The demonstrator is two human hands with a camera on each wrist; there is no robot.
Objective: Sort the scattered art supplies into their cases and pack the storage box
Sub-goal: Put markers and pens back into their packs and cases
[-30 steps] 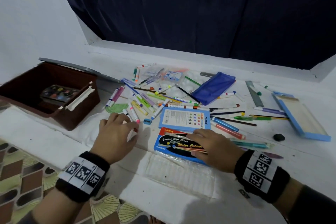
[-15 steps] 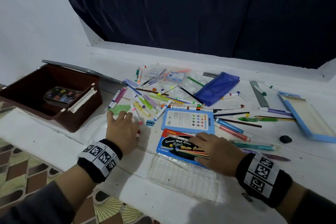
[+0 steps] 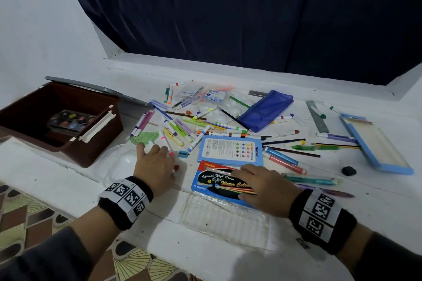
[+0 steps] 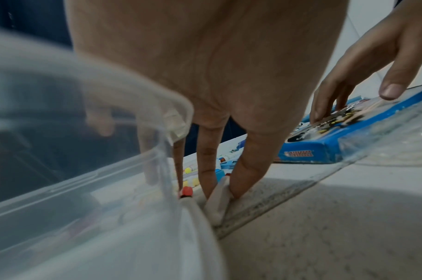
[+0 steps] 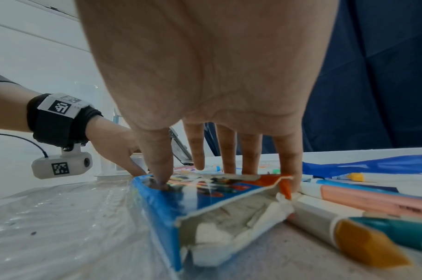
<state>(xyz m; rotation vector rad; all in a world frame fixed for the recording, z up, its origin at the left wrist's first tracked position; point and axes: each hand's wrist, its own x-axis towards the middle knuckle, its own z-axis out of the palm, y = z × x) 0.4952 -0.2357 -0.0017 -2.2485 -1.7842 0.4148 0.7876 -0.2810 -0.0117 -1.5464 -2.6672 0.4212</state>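
Note:
My left hand [image 3: 161, 159] lies among scattered markers [image 3: 182, 130] beside a green protractor [image 3: 143, 138]. In the left wrist view its thumb and forefinger pinch a white marker [image 4: 218, 202] against the table, with a red-capped marker [image 4: 187, 191] alongside. My right hand [image 3: 249, 178] rests on the blue water colour box [image 3: 212, 181], with straight fingers pressing its top [image 5: 205, 199]. The box's end flap hangs open in the right wrist view. The brown storage box [image 3: 96, 150] stands open at the left, with a paint palette [image 3: 68, 121] inside.
A Ninso colour pencil box [image 3: 230, 148], blue zip pouch [image 3: 265, 109], open blue pencil case [image 3: 376, 143], grey ruler [image 3: 317, 116], blue sharpener [image 3: 183, 154] and black eraser [image 3: 349, 170] lie around. A clear tray [image 3: 223, 214] sits at the front edge and a clear lid [image 3: 118, 164] left of my left hand.
My left hand has slid forward over the markers toward the green protractor, fingers stretched out. The right hand has stayed on the water colour box.

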